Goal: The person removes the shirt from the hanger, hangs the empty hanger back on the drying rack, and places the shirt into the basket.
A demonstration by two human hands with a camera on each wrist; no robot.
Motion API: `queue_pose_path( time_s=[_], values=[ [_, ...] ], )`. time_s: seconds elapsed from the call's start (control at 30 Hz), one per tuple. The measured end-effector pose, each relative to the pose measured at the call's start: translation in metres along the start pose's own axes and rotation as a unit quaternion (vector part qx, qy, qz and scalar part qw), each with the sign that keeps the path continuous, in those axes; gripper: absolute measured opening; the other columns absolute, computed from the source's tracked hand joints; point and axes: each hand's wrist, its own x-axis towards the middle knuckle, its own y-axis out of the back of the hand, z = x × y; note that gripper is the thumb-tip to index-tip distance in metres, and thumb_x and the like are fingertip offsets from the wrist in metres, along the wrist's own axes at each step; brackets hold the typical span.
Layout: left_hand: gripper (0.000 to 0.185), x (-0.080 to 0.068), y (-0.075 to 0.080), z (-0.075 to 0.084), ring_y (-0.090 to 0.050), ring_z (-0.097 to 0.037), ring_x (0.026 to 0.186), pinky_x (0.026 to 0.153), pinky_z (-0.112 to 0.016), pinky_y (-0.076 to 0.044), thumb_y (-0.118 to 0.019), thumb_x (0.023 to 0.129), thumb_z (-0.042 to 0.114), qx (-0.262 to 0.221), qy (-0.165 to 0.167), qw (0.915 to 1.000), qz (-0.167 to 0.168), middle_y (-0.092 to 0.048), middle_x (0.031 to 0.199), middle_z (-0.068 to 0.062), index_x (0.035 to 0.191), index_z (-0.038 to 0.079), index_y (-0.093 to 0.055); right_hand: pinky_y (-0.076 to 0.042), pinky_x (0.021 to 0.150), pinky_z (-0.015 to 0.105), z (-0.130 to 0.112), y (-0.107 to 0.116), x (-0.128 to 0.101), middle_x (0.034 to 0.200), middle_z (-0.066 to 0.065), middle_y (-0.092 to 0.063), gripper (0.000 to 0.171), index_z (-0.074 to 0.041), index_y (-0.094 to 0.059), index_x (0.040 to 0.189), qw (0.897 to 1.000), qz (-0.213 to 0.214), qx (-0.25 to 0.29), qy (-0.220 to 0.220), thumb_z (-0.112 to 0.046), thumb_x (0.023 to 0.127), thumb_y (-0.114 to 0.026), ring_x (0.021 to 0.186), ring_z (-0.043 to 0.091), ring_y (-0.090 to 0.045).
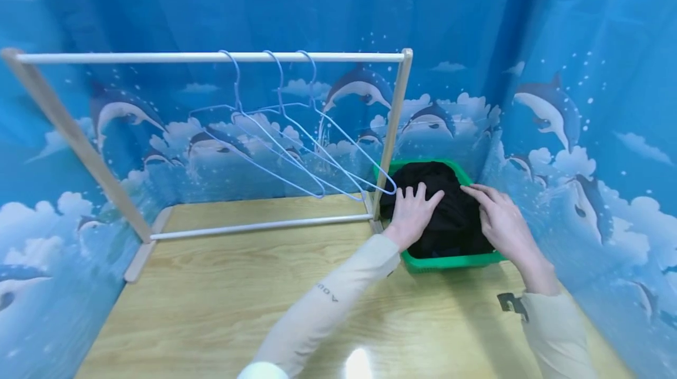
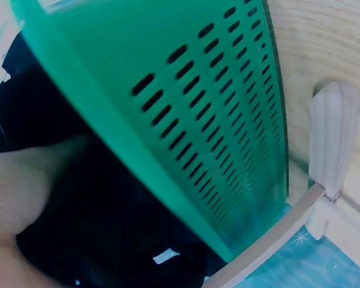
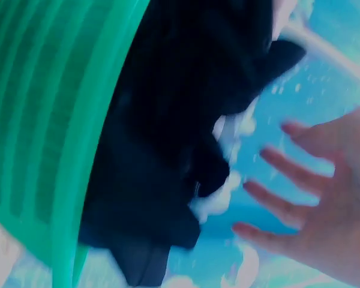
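Dark, crumpled black clothing fills a green plastic basket at the right of the table; which garments these are I cannot tell. My left hand lies over the cloth with thumb and fingers spread. In the left wrist view only part of that left hand shows against the black fabric, its fingertips out of sight. At the basket's right rim is my right hand, fingers extended toward the clothing. The right wrist view shows this right hand with fingers apart and nothing held, beside the clothing.
Left of the basket stands a clothes rack with a white top rail and wooden posts. Several thin lavender hangers hang on it, their ends reaching near the basket. A blue dolphin-print curtain surrounds the wooden table.
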Motion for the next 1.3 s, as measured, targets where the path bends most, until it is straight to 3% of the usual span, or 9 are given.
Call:
queue_pose_path(
  time_s=[0.1, 0.23, 0.4, 0.5, 0.57, 0.63, 0.8, 1.03, 1.3],
  values=[
    [0.064, -0.002, 0.006, -0.009, -0.057, -0.025, 0.117, 0.103, -0.044, -0.046, -0.056, 0.104, 0.032, -0.006, -0.009, 0.9994, -0.032, -0.047, 0.146, -0.005, 0.16, 0.04, -0.025, -0.028, 0.104, 0.074, -0.011, -0.005, 0.009, 0.152, 0.031, -0.037, 0.059, -0.005, -0.035, 0.157, 0.999, -0.005, 0.031, -0.037, -0.03, 0.107, -0.053, 0.134, 0.056, -0.035],
    [0.092, -0.006, 0.017, -0.024, -0.051, -0.026, 0.131, 0.107, -0.047, -0.044, -0.07, 0.094, 0.044, -0.066, -0.04, 0.9923, -0.097, -0.034, 0.159, -0.008, 0.163, 0.038, -0.01, -0.019, 0.103, 0.081, -0.011, -0.021, 0.021, 0.162, 0.032, -0.017, 0.093, -0.014, -0.01, 0.164, 0.992, -0.08, 0.029, -0.089, -0.06, 0.098, -0.056, 0.142, 0.062, -0.018],
    [0.101, -0.01, 0.03, -0.046, -0.034, -0.029, 0.148, 0.109, -0.046, -0.044, -0.075, 0.09, 0.045, -0.202, -0.08, 0.9595, -0.18, -0.014, 0.168, -0.008, 0.162, 0.043, -0.004, -0.018, 0.098, 0.085, 0.002, -0.035, 0.027, 0.165, 0.03, -0.004, 0.104, -0.024, 0.0, 0.165, 0.981, -0.152, 0.05, -0.108, -0.064, 0.092, -0.063, 0.142, 0.066, -0.011],
    [0.085, -0.011, 0.033, -0.054, -0.029, -0.03, 0.15, 0.109, -0.046, -0.044, -0.063, 0.097, 0.05, -0.256, -0.082, 0.9455, -0.184, -0.009, 0.17, -0.006, 0.162, 0.044, -0.009, -0.017, 0.104, 0.082, 0.01, -0.038, 0.028, 0.166, 0.028, -0.003, 0.106, -0.014, -0.004, 0.164, 0.977, -0.178, 0.063, -0.102, -0.062, 0.092, -0.064, 0.143, 0.064, -0.009],
    [0.074, -0.01, 0.03, -0.053, -0.031, -0.028, 0.15, 0.11, -0.046, -0.043, -0.053, 0.101, 0.053, -0.258, -0.076, 0.9485, -0.168, -0.011, 0.17, -0.004, 0.162, 0.043, -0.013, -0.013, 0.109, 0.078, 0.015, -0.043, 0.029, 0.166, 0.027, -0.003, 0.106, -0.006, -0.007, 0.163, 0.974, -0.191, 0.072, -0.1, -0.062, 0.093, -0.063, 0.144, 0.062, -0.007],
    [0.067, -0.01, 0.024, -0.047, -0.034, -0.026, 0.149, 0.112, -0.046, -0.042, -0.046, 0.104, 0.054, -0.229, -0.065, 0.9592, -0.153, -0.016, 0.169, -0.003, 0.162, 0.041, -0.015, -0.01, 0.112, 0.075, 0.018, -0.05, 0.028, 0.167, 0.025, -0.001, 0.106, 0.001, -0.008, 0.161, 0.969, -0.207, 0.087, -0.103, -0.062, 0.094, -0.061, 0.145, 0.061, -0.004],
    [0.062, -0.01, 0.001, -0.025, -0.043, -0.018, 0.144, 0.111, -0.044, -0.042, -0.047, 0.106, 0.048, -0.141, -0.042, 0.9758, -0.162, -0.028, 0.166, 0.0, 0.161, 0.04, -0.02, -0.016, 0.112, 0.074, 0.025, -0.071, 0.019, 0.167, 0.025, 0.001, 0.107, 0.003, -0.004, 0.16, 0.957, -0.239, 0.113, -0.118, -0.064, 0.095, -0.057, 0.147, 0.058, -0.005],
    [0.06, -0.011, -0.011, -0.015, -0.048, -0.014, 0.139, 0.112, -0.043, -0.04, -0.051, 0.104, 0.046, -0.11, -0.009, 0.9798, -0.166, -0.04, 0.16, 0.004, 0.159, 0.043, -0.026, -0.014, 0.112, 0.074, 0.018, -0.082, 0.015, 0.165, 0.031, -0.006, 0.104, 0.0, -0.008, 0.161, 0.965, -0.221, 0.091, -0.111, -0.063, 0.095, -0.057, 0.144, 0.063, -0.009],
    [0.06, -0.015, -0.011, -0.017, -0.045, -0.016, 0.142, 0.113, -0.046, -0.038, -0.05, 0.105, 0.045, -0.137, -0.005, 0.9768, -0.165, -0.036, 0.162, 0.003, 0.16, 0.043, -0.025, -0.017, 0.11, 0.075, 0.016, -0.083, 0.014, 0.163, 0.033, -0.008, 0.102, -0.005, -0.008, 0.163, 0.972, -0.197, 0.073, -0.106, -0.062, 0.095, -0.059, 0.144, 0.061, -0.013]
  ],
)
